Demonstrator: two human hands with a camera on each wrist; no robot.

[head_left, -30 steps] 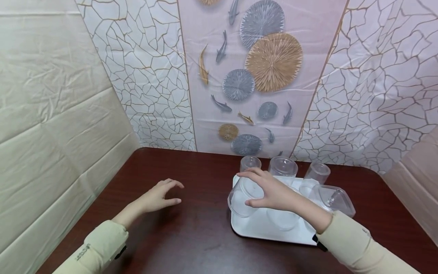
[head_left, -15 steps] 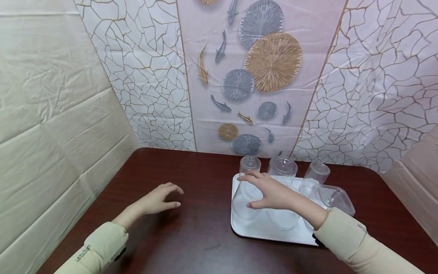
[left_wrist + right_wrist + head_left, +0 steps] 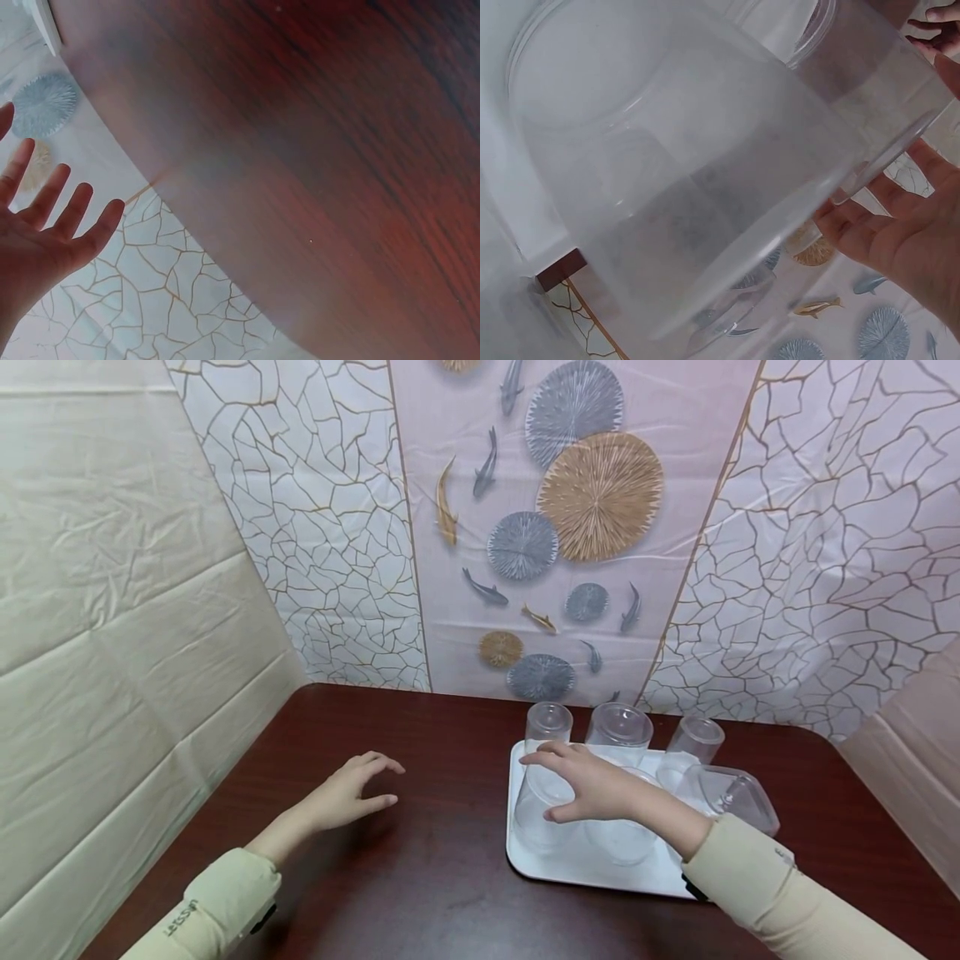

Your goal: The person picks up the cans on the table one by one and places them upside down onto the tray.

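My right hand [image 3: 600, 787] holds the top of a clear container [image 3: 538, 828] at the left front of a white tray [image 3: 551, 872]. The container stands upside down, wider below than above, and its lower part overlaps the tray. In the right wrist view the fingers [image 3: 870, 232] lie along the edge of this container [image 3: 877, 90], with the thumb on its far side. A larger clear container [image 3: 697, 172] fills the middle of that view. My left hand [image 3: 341, 797] hovers over the table with its fingers spread, holding nothing.
Behind the right hand stand clear containers: a narrow one [image 3: 549, 727], a wide one [image 3: 619, 731] and another narrow one [image 3: 696, 742]. A squarish clear container [image 3: 738, 793] leans at the tray's right. The dark wood table [image 3: 420, 877] meets a patterned cloth wall [image 3: 352, 635].
The container in my right hand was tilted towards the left front; it has come down to stand straighter on the tray, the hand lowering slightly with it. The left hand has barely moved.
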